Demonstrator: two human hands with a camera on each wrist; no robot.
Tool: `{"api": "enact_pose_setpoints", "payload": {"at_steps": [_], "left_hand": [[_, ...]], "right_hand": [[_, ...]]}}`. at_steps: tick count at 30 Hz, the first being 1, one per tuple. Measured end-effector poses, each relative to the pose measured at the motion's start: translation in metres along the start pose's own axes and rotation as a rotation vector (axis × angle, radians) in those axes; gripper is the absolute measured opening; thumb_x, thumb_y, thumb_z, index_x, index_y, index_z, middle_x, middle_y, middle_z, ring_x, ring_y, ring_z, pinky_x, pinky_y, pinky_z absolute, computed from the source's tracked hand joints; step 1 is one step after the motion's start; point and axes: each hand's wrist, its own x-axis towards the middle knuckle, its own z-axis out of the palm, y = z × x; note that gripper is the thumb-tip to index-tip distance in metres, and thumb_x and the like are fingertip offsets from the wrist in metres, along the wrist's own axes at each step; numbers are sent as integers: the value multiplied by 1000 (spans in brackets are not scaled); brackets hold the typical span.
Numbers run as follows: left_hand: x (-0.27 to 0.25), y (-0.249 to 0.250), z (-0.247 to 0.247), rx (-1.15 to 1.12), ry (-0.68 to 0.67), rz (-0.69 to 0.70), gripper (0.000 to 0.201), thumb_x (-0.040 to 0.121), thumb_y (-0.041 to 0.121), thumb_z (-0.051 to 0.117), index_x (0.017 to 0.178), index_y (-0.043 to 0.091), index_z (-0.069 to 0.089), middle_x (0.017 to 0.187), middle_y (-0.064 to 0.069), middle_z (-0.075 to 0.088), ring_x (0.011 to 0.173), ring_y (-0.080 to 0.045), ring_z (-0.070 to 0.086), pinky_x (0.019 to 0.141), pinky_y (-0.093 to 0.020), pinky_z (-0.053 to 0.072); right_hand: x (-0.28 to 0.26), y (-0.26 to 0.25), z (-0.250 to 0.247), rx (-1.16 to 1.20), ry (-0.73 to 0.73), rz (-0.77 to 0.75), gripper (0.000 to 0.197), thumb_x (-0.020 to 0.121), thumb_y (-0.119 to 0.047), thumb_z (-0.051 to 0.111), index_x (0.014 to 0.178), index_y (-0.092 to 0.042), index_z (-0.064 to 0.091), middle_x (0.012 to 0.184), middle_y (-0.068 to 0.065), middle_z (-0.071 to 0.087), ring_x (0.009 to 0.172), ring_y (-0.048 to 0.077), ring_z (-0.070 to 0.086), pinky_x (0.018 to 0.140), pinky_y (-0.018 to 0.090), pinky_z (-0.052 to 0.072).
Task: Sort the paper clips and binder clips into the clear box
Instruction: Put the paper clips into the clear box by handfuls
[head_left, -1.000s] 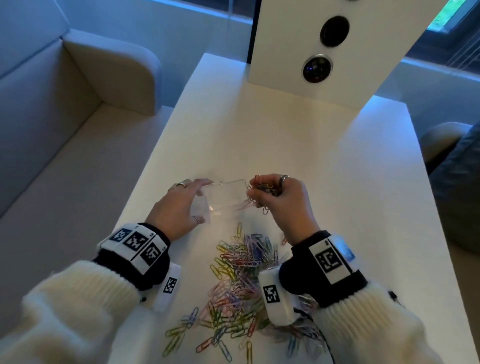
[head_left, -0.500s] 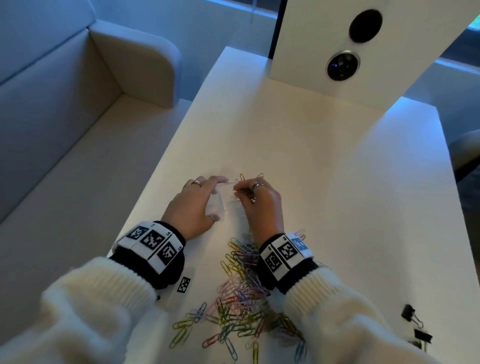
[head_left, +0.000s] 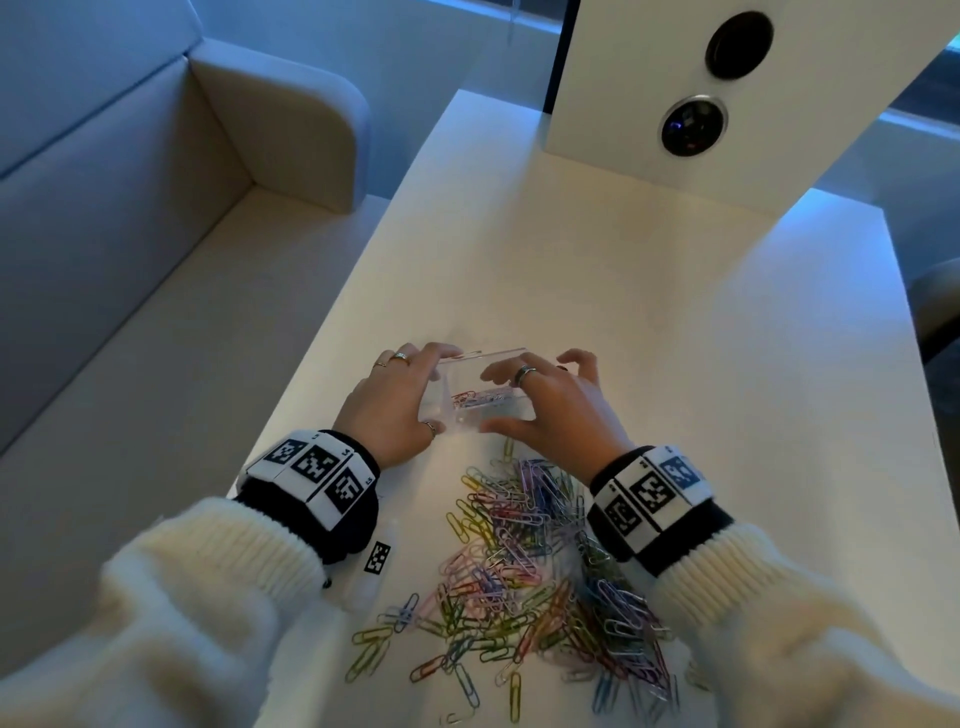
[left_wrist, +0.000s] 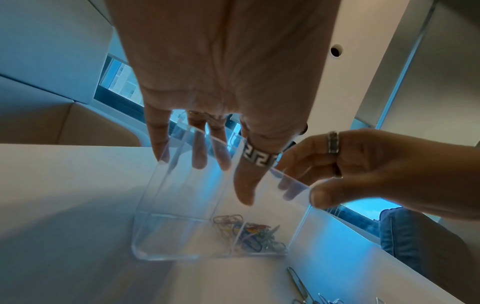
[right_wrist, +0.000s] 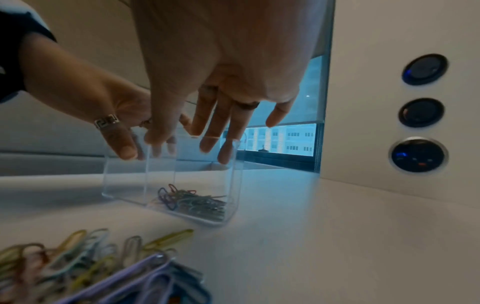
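**Q:** Where is the clear box?

**A:** The clear box (head_left: 480, 397) stands upright on the white worktop (head_left: 649, 322), between the person's two hands. A divider splits it into two compartments. A small cluster of coloured paper clips (left_wrist: 248, 232) lies on the floor of the right-hand one; the left-hand one looks bare.

**Q:** What are the hands doing?

**A:** The left hand (head_left: 387, 410) grips the box's left end, thumb on the near wall and fingers (left_wrist: 198, 156) over the rim against the far wall. The right hand (head_left: 558, 408) is spread above the right end, fingers (right_wrist: 207, 144) straight and relaxed, tips at the rim. Its thumb touches the near corner. It holds nothing.

**Q:** And the rest of the clips?

**A:** A loose pile of paper clips (head_left: 524, 571) in many colours lies on the worktop just on the person's side of the box, between the wrists. A pale sofa (head_left: 130, 234) sits left of the worktop, and a white panel (head_left: 623, 104) with round dark fittings stands at the far end.
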Motion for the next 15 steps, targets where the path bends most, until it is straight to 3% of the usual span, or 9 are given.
{"api": "enact_pose_setpoints", "payload": {"at_steps": [3, 7, 10, 12, 15], "left_hand": [[0, 1, 0, 9, 2, -4, 72, 76, 17, 70, 133, 34, 30, 118, 0, 48, 115, -20, 40, 87, -38, 43], [0, 1, 0, 0, -2, -8, 71, 75, 17, 70, 132, 34, 30, 118, 0, 48, 114, -20, 39, 89, -39, 43], [0, 1, -1, 15, -8, -15, 71, 76, 18, 70, 132, 34, 29, 119, 1, 48, 115, -19, 39, 87, -38, 42], [0, 2, -1, 28, -11, -19, 71, 77, 18, 69, 133, 34, 29, 120, 1, 47, 116, -19, 38, 86, -38, 42], [1, 2, -1, 22, -11, -22, 71, 78, 17, 68, 134, 33, 28, 121, 0, 46, 118, -20, 36, 88, -39, 42]], "right_hand": [[9, 3, -5, -166, -212, -71, 51, 85, -42, 57, 131, -30, 42, 134, -13, 50, 118, 7, 51, 109, 43, 7], [26, -5, 7, -335, -355, -133, 40, 88, -32, 55, 127, -26, 49, 122, -6, 61, 113, 13, 55, 108, 47, 10], [35, -8, 7, -373, -358, -105, 25, 91, -22, 47, 113, -22, 59, 108, -2, 66, 101, 18, 59, 104, 43, 21], [35, -9, 3, -346, -347, -119, 27, 92, -20, 44, 114, -23, 59, 109, -4, 65, 102, 17, 57, 102, 40, 26], [25, -3, -10, -67, -246, -94, 29, 90, -23, 53, 119, -25, 57, 117, -8, 63, 107, 11, 56, 105, 36, 33]]}}
